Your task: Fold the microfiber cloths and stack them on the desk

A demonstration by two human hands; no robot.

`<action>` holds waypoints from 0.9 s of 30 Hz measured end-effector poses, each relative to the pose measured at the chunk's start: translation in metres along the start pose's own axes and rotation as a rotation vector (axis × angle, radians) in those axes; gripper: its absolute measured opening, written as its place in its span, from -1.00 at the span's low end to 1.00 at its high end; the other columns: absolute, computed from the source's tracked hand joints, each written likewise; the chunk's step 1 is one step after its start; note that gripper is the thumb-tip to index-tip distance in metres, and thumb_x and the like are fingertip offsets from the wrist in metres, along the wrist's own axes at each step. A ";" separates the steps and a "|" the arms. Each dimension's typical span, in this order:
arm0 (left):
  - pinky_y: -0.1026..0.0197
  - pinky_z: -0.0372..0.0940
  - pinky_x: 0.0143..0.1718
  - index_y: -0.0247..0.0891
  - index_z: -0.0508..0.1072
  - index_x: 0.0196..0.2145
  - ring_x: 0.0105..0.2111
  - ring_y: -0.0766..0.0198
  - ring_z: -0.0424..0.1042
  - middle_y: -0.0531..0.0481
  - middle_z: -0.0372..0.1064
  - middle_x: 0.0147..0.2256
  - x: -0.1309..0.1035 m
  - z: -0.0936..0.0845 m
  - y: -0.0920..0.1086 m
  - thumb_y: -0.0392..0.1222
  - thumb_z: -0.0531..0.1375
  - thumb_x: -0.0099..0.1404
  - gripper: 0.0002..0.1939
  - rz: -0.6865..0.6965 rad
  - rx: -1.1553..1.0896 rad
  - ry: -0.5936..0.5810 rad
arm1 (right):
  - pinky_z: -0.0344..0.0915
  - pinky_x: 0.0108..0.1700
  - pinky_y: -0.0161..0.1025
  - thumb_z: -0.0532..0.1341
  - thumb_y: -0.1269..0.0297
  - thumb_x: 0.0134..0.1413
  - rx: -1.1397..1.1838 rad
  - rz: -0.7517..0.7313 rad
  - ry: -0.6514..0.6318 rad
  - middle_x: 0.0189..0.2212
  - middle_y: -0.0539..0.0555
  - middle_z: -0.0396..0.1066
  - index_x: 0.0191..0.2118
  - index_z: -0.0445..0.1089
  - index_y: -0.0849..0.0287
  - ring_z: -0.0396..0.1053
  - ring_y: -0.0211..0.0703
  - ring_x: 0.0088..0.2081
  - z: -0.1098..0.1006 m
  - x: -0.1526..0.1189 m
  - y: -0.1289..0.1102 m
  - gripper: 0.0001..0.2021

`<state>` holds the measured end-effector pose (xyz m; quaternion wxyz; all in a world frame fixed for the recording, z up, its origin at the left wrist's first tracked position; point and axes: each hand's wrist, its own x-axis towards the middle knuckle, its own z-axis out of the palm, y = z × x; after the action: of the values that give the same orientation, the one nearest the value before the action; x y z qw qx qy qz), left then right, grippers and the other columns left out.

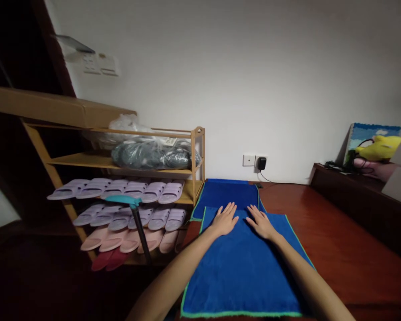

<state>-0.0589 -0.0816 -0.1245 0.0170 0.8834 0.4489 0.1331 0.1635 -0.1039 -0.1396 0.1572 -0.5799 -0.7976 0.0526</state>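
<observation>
A blue towel (243, 276) with green edging lies spread out on a reddish-brown wooden table (341, 240). My left hand (224, 219) rests flat on its far part, fingers stretched forward. To the right of it, my right hand (261, 223) also lies palm down on the cloth, fingers extended. Neither hand grips anything. Beyond my fingertips lies a darker blue cloth (230, 191), also green-edged, partly covered by the nearer towel.
Left stands a wooden rack (198, 169) with several slippers (123, 189), a plastic-wrapped bundle (153, 154) and a cardboard box (87, 113). A turquoise-topped handle (123, 199) rises before it. A black plug (261, 163) trails a cord. Right, a ledge holds a yellow plush toy (379, 149).
</observation>
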 end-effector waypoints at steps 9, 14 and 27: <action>-0.10 -0.22 0.25 -0.23 -0.01 0.30 0.31 0.14 -0.17 -0.08 -0.14 0.31 -0.021 -0.007 -0.059 0.12 -0.21 0.41 -0.38 -0.140 0.034 -0.062 | -0.25 0.29 0.06 -0.25 -0.28 0.15 -0.118 0.222 -0.063 0.34 0.10 -0.19 0.33 -0.09 0.03 -0.30 -0.10 0.34 -0.008 -0.024 0.067 -0.26; -0.09 -0.26 0.26 -0.23 -0.03 0.31 0.32 0.15 -0.21 -0.06 -0.19 0.32 -0.021 -0.004 -0.054 0.13 -0.21 0.41 -0.37 -0.154 0.032 -0.057 | -0.26 0.29 0.03 -0.26 -0.27 0.16 -0.159 0.224 -0.073 0.34 0.09 -0.21 0.34 -0.11 0.05 -0.30 -0.13 0.34 -0.005 -0.022 0.067 -0.26; -0.16 -0.30 0.26 -0.19 -0.11 0.33 0.33 0.11 -0.33 -0.02 -0.33 0.34 -0.036 -0.010 -0.060 0.24 -0.27 0.36 -0.29 -0.339 0.058 -0.092 | -0.22 0.28 0.08 -0.28 -0.24 0.18 -0.194 0.371 -0.059 0.35 0.06 -0.24 0.34 -0.12 0.09 -0.29 -0.10 0.34 -0.016 -0.052 0.115 -0.26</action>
<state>-0.1288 -0.0749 -0.1320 0.0345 0.8003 0.5939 0.0748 0.2878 -0.1176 -0.1650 0.0648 -0.7275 -0.6828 0.0206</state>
